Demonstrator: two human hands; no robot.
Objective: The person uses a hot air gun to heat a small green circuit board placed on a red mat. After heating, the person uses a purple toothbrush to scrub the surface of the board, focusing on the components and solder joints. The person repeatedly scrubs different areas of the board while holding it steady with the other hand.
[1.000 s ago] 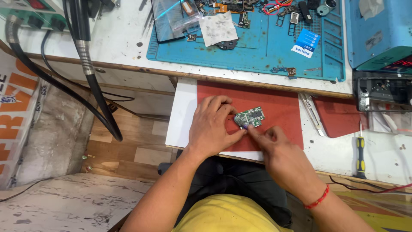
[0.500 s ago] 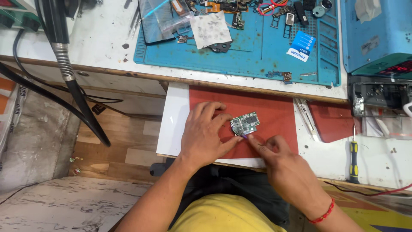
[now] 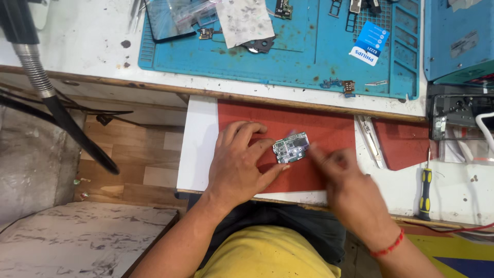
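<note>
A white workbench fills the upper half of the frame, and on it, from upper centre to upper right, lies a big blue work mat scattered with small parts and a grubby scrap of paper. Below that, at centre frame, a red mat sits on a white board. At the far left a black flexible arm slants down across the picture.

The person's left hand rests on the red mat at centre, fingers spread and curled, thumb and fingertips pinching the left edge of a small green circuit board so it sits pressed flat on the mat. The right hand, just right of centre and blurred, has its fingers drawn together with the tips touching the board's right edge; whether anything is pinched in them I cannot tell. A red thread bracelet circles that wrist at lower right.

Right of the red mat lie metal tweezers, and further right a yellow-and-black screwdriver stands upright in the frame.
</note>
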